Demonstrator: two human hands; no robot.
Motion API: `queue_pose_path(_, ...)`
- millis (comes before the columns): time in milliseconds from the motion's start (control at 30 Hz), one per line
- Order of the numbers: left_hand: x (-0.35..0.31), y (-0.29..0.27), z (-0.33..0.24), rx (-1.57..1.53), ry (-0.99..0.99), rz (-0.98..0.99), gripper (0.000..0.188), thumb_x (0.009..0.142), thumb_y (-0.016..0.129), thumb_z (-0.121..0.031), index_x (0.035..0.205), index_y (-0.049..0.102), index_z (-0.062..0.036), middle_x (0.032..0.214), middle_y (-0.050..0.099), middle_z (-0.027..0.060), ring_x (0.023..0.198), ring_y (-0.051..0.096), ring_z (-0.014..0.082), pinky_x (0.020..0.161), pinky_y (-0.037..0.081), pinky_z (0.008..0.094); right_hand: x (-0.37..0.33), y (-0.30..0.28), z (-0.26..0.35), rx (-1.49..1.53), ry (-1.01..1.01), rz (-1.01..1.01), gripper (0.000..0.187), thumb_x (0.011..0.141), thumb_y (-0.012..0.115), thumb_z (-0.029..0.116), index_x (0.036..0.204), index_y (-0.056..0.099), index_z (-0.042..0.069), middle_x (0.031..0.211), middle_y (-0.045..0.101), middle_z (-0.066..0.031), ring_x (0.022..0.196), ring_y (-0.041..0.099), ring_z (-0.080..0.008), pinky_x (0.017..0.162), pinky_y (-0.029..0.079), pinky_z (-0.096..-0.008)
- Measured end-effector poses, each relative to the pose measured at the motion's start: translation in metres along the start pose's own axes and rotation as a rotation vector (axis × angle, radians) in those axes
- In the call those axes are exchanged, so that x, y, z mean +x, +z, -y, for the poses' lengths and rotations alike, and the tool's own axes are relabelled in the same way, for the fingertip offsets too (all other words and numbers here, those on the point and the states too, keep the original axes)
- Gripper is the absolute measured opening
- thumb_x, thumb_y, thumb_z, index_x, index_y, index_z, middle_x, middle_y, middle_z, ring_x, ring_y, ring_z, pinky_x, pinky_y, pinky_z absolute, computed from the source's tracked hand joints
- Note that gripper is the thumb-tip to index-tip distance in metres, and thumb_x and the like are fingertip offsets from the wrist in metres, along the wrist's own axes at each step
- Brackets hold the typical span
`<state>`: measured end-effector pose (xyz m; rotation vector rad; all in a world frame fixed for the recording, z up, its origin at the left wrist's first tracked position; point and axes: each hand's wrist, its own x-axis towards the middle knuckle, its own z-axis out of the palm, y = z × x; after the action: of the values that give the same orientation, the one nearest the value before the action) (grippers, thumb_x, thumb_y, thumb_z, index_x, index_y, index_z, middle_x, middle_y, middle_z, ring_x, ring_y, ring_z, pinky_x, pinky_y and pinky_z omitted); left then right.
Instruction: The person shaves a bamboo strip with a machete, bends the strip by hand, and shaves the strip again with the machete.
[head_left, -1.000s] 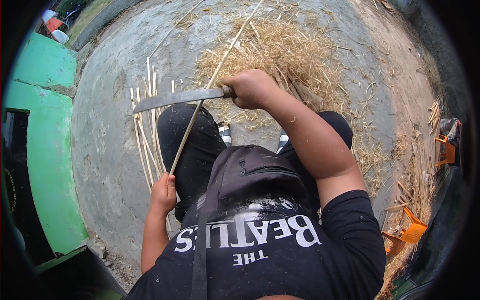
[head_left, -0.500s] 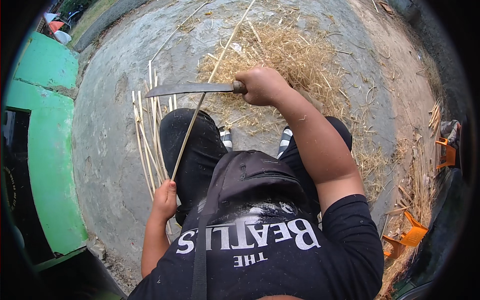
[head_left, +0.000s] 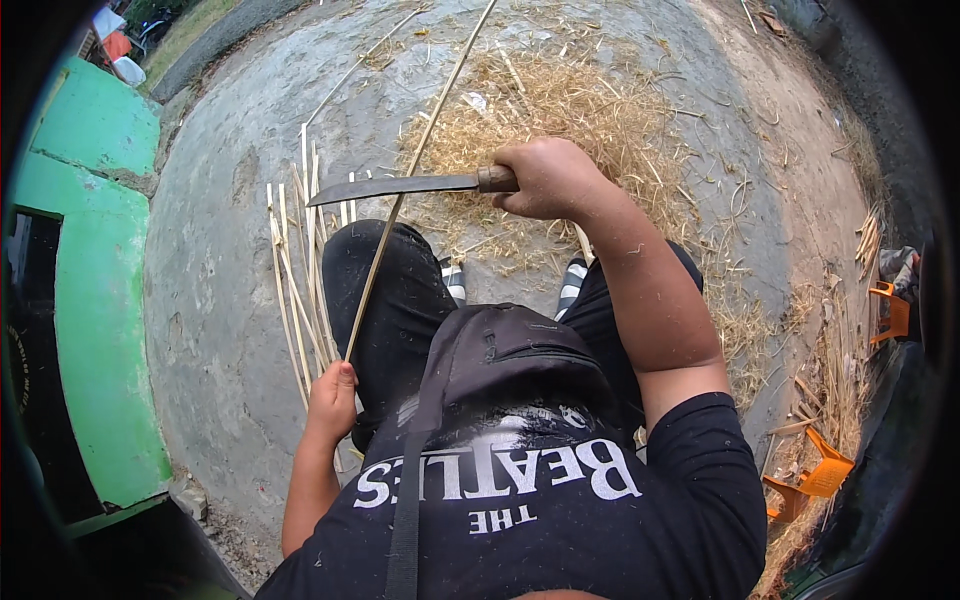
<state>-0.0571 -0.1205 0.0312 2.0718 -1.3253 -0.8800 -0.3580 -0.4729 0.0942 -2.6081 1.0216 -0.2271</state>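
My left hand (head_left: 331,402) is closed around the near end of a long, thin bamboo strip (head_left: 372,277), down beside my left thigh. The strip slants up and away to the right, past the top of the view. In my right hand (head_left: 548,178) is the wooden handle of a long knife (head_left: 385,187), held out over the space beyond my knees. Its blade points left and crosses the strip, near its middle; whether it presses on the strip I cannot tell. Several pale strips (head_left: 284,262) lie on the ground to the left of my left leg.
Beyond my feet spreads a heap of curly shavings (head_left: 590,110) on the grey concrete ground (head_left: 210,300). A green wall (head_left: 105,340) with a dark opening stands at the left. Orange plastic chair parts (head_left: 828,468) and loose strips (head_left: 850,360) are at the right.
My right hand has drawn the knife a little to the right, so the blade crosses the strip nearer its tip. My left hand stays in place, and the strip has shifted slightly.
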Motion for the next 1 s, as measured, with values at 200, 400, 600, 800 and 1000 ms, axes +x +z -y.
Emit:
queue_pose_path(200, -0.001, -0.002, -0.013, 0.053, -0.040, -0.045, 0.055, 0.110, 0.041, -0.046, 0.084, 0.057, -0.0006, 0.062, 0.052, 0.0119, 0.058, 0.054, 0.0240, 0.058, 0.042, 0.0381, 0.000, 0.006, 0.032, 0.026, -0.222, 0.099, 0.038, 0.080, 0.075, 0.047, 0.089, 0.068, 0.011, 0.079, 0.070, -0.0152, 0.080, 0.070, -0.0384, 0.072, 0.054, -0.0501)
queue_pose_path(400, 0.001, 0.005, -0.013, 0.224, 0.042, -0.160, 0.058, 0.111, 0.037, -0.048, 0.084, 0.054, 0.0007, 0.064, 0.053, 0.0165, 0.060, 0.057, 0.0342, 0.057, 0.042, 0.0434, 0.026, 0.023, -0.026, 0.079, 0.195, -0.125, 0.041, 0.088, 0.074, 0.048, 0.099, 0.064, 0.010, 0.089, 0.072, -0.0165, 0.087, 0.071, -0.0372, 0.076, 0.055, -0.0490)
queue_pose_path(600, -0.003, 0.007, -0.029, 0.376, 0.078, -0.226, 0.051, 0.109, 0.041, -0.044, 0.082, 0.051, -0.0016, 0.069, 0.057, 0.0269, 0.069, 0.058, 0.0528, 0.058, 0.042, 0.0565, 0.016, 0.019, 0.010, -0.030, 0.102, -0.005, 0.024, 0.087, 0.072, 0.032, 0.099, 0.066, 0.012, 0.093, 0.073, -0.0160, 0.090, 0.072, -0.0352, 0.079, 0.057, -0.0476)
queue_pose_path(800, 0.002, 0.011, -0.017, 0.356, 0.104, -0.251, 0.050, 0.109, 0.042, -0.043, 0.082, 0.051, -0.0023, 0.070, 0.058, 0.0278, 0.071, 0.058, 0.0536, 0.059, 0.042, 0.0580, 0.028, 0.030, -0.015, 0.097, 0.237, 0.032, 0.019, 0.084, 0.068, 0.021, 0.102, 0.070, 0.014, 0.099, 0.074, -0.0147, 0.096, 0.072, -0.0342, 0.085, 0.057, -0.0482)
queue_pose_path(1000, 0.002, 0.007, -0.023, 0.402, 0.092, -0.231, 0.049, 0.109, 0.043, -0.043, 0.083, 0.051, -0.0025, 0.070, 0.059, 0.0276, 0.070, 0.058, 0.0538, 0.058, 0.042, 0.0586, 0.028, 0.037, -0.005, 0.075, 0.165, -0.076, 0.016, 0.081, 0.070, 0.020, 0.096, 0.068, 0.012, 0.088, 0.072, -0.0162, 0.088, 0.070, -0.0393, 0.077, 0.055, -0.0502)
